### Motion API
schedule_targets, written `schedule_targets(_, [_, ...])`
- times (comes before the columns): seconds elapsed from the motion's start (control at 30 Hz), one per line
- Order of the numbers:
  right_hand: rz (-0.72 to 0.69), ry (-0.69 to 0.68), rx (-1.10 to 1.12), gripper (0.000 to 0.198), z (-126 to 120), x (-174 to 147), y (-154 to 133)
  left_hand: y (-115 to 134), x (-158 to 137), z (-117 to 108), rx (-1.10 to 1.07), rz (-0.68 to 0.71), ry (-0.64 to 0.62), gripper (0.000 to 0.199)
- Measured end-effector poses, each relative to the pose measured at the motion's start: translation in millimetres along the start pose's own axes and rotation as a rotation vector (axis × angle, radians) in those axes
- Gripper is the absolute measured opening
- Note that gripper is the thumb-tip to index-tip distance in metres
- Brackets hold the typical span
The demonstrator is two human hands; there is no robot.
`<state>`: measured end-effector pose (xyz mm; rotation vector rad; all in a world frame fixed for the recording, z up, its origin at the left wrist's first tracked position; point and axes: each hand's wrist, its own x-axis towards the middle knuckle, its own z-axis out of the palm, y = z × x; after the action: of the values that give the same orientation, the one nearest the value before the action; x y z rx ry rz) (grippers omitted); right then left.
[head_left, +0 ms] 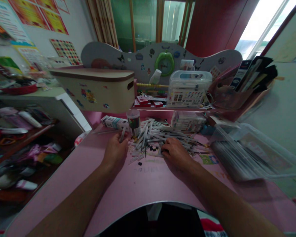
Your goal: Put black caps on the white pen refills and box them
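On the pink desk lies a loose heap of slim white and grey pens. My left hand is closed at the heap's left side, with a short grey-white pen standing up between thumb and fingers. At the heap's front edge, my right hand is curled palm down; its fingertips pinch close to the pens, and what they hold is hidden. Several small black caps lie between the hands. One more black cap sits nearer to me.
Behind my left hand stand a clear round jar and a white printed box. A clear bin of grey pens is on the right. The shelf holds a cream lidded box and a clear carry case.
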<state>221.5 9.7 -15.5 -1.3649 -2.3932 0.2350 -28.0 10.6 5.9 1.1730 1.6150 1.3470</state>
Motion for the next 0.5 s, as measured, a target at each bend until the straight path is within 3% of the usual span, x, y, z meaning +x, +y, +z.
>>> schedule_targets(0.23, [-0.014,-0.020,0.068,0.016,1,0,0,16,-7,1,0.037,0.037,0.050,0.019])
schedule_targets(0.37, [-0.044,-0.039,0.165,0.011,-4,1,2,10,-11,5,-0.011,0.072,0.003,0.009])
schedule_targets(0.5, [-0.045,0.023,0.255,0.012,-10,1,2,3,-10,8,-0.111,0.034,-0.038,0.013])
